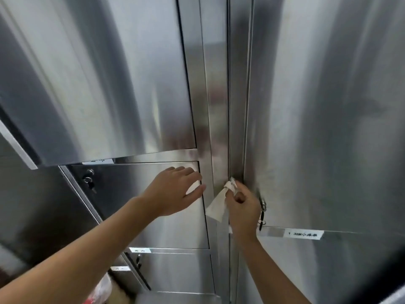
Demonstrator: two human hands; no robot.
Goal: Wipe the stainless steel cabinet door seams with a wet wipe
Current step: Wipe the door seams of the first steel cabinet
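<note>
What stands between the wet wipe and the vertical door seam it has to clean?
Nothing visible. The right hand pinches the wet wipe, whose top end is at the vertical seam. The keys hang right of that hand, off the seam; the left hand rests on the lower left door.

Soft, even indoor light fills the view, and nothing casts a hard shadow. Above the fingers (190, 172) of the left hand (173, 191), the steel door (109, 84) carries broad upright bands of pale glare between darker reflected streaks. A small bright patch sits just past those fingers. To the right of the right hand (243, 209), the other door (328, 106) shows the same milky sheen. The wipe (217, 207) reads near-white with little detail. Straight seams bow outward toward the frame edges. The label (303, 234) right of the right knuckles is smeared, and the bag (98, 290) far below the left fingers is blurred.
</note>
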